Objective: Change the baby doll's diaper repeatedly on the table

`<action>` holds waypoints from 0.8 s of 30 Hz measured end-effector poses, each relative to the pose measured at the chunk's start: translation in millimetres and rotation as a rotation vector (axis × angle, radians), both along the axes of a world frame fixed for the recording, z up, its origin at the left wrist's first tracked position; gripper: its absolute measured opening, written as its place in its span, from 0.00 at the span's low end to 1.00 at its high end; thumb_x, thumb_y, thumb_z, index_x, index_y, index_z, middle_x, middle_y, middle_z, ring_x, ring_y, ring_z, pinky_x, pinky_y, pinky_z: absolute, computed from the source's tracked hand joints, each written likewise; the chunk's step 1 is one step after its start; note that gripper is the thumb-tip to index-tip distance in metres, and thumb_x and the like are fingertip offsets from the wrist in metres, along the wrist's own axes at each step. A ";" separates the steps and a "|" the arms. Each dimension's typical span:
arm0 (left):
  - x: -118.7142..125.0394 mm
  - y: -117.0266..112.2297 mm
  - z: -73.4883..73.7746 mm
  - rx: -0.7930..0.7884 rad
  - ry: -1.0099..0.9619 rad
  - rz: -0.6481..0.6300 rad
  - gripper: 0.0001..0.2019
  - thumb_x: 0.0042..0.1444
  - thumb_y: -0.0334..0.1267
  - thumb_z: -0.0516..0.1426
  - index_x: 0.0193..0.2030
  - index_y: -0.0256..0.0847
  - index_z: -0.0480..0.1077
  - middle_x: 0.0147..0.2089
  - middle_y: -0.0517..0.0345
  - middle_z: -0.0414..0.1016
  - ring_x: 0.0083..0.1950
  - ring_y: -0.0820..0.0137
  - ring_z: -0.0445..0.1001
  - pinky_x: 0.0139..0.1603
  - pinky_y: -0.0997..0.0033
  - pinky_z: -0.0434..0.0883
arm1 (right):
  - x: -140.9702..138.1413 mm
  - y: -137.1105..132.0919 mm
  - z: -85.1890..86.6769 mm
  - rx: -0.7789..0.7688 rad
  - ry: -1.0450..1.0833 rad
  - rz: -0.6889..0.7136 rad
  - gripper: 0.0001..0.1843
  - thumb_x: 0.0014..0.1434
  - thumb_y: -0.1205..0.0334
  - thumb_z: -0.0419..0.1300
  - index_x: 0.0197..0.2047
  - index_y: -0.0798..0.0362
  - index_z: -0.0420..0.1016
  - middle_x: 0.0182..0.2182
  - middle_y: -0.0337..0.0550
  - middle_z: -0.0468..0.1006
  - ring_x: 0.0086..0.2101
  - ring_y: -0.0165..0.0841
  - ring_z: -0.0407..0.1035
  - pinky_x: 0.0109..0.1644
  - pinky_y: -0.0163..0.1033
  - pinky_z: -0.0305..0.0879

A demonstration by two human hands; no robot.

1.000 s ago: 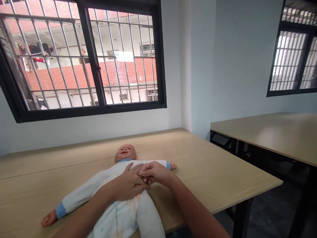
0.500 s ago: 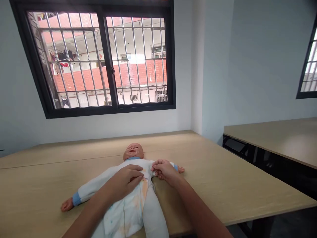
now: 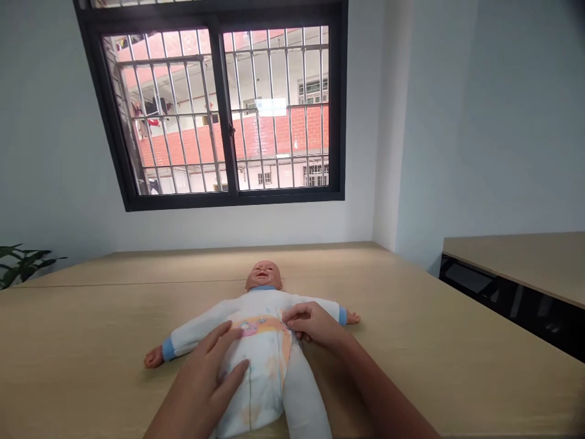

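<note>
- A doll (image 3: 262,299) lies face up on the surface (image 3: 402,341), its head away from me.
- A white diaper (image 3: 267,369) with an orange patterned band covers the doll's belly.
- My left grip (image 3: 214,366) spreads over the diaper, fingers apart.
- My right grip (image 3: 315,323) bunches its fingers at the diaper's waist edge; I cannot tell whether they pinch it.

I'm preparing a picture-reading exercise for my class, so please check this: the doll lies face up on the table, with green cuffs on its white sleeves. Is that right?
Not quite: the cuffs are blue, not green, as the head view shows. The doll does lie face up on the table, and its sleeves are white.
</note>
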State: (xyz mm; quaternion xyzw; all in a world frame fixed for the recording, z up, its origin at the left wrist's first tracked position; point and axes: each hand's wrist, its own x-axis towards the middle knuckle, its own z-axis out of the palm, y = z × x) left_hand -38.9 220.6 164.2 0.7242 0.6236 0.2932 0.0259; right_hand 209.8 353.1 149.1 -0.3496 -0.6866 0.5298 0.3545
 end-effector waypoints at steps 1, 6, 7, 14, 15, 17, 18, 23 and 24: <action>-3.6 -5.0 -8.1 -0.011 -0.024 0.019 0.26 0.62 0.54 0.50 0.63 0.48 0.65 0.71 0.54 0.57 0.71 0.57 0.56 0.70 0.48 0.57 | -2.1 -1.5 0.2 0.002 -0.002 -0.005 0.12 0.50 0.60 0.62 0.37 0.57 0.79 0.20 0.36 0.70 0.22 0.25 0.62 0.22 0.30 0.52; -4.2 -16.9 -28.4 0.002 -0.095 0.092 0.28 0.63 0.54 0.46 0.65 0.43 0.61 0.68 0.50 0.62 0.69 0.60 0.61 0.68 0.52 0.62 | -14.8 -10.0 -0.2 0.032 0.057 -0.032 0.09 0.48 0.61 0.62 0.32 0.58 0.77 0.20 0.35 0.68 0.21 0.24 0.58 0.23 0.31 0.50; -1.8 -17.6 -29.4 0.016 -0.087 0.099 0.28 0.64 0.53 0.45 0.66 0.42 0.60 0.68 0.50 0.63 0.68 0.61 0.61 0.68 0.53 0.63 | -16.5 -11.4 -0.5 0.036 0.056 -0.006 0.09 0.48 0.61 0.62 0.31 0.58 0.76 0.20 0.35 0.68 0.21 0.24 0.58 0.23 0.31 0.50; 8.0 -19.9 -30.5 0.057 0.135 0.189 0.28 0.65 0.47 0.43 0.67 0.36 0.61 0.68 0.48 0.62 0.67 0.60 0.64 0.63 0.57 0.69 | -24.0 -14.8 14.0 0.127 0.090 -0.106 0.09 0.51 0.58 0.59 0.30 0.57 0.71 0.21 0.37 0.69 0.23 0.27 0.60 0.25 0.33 0.53; 6.5 -18.7 -31.6 0.069 0.180 0.185 0.27 0.65 0.46 0.44 0.66 0.35 0.63 0.67 0.47 0.63 0.66 0.60 0.66 0.61 0.59 0.70 | -28.4 -14.0 20.3 0.178 0.098 -0.118 0.09 0.52 0.58 0.59 0.30 0.56 0.71 0.22 0.38 0.70 0.24 0.28 0.61 0.27 0.33 0.55; 2.2 -14.7 -34.6 0.109 0.268 0.156 0.25 0.64 0.43 0.47 0.65 0.35 0.65 0.65 0.48 0.66 0.63 0.60 0.69 0.59 0.64 0.73 | -42.1 -11.9 36.0 0.298 0.070 -0.099 0.08 0.53 0.59 0.58 0.31 0.56 0.71 0.25 0.39 0.71 0.27 0.29 0.64 0.31 0.34 0.58; -0.2 -12.2 -36.1 0.134 0.306 0.135 0.24 0.64 0.41 0.48 0.64 0.36 0.66 0.65 0.48 0.66 0.62 0.60 0.70 0.58 0.65 0.73 | -51.3 -10.6 44.9 0.353 0.025 -0.067 0.07 0.53 0.60 0.57 0.32 0.56 0.72 0.27 0.40 0.72 0.29 0.30 0.65 0.33 0.34 0.60; -8.7 -0.7 -38.8 0.157 0.375 0.036 0.26 0.59 0.33 0.54 0.65 0.43 0.64 0.65 0.52 0.65 0.62 0.55 0.70 0.59 0.59 0.73 | -107.9 -1.7 84.3 0.537 -0.500 0.204 0.13 0.51 0.52 0.63 0.36 0.53 0.75 0.32 0.42 0.77 0.32 0.32 0.68 0.33 0.35 0.59; -9.5 0.7 -38.4 0.119 0.359 0.037 0.28 0.58 0.31 0.55 0.67 0.45 0.63 0.66 0.53 0.64 0.63 0.53 0.69 0.59 0.57 0.73 | -119.0 0.1 89.1 0.552 -0.628 0.241 0.16 0.50 0.48 0.63 0.33 0.53 0.75 0.29 0.41 0.76 0.30 0.32 0.67 0.31 0.35 0.58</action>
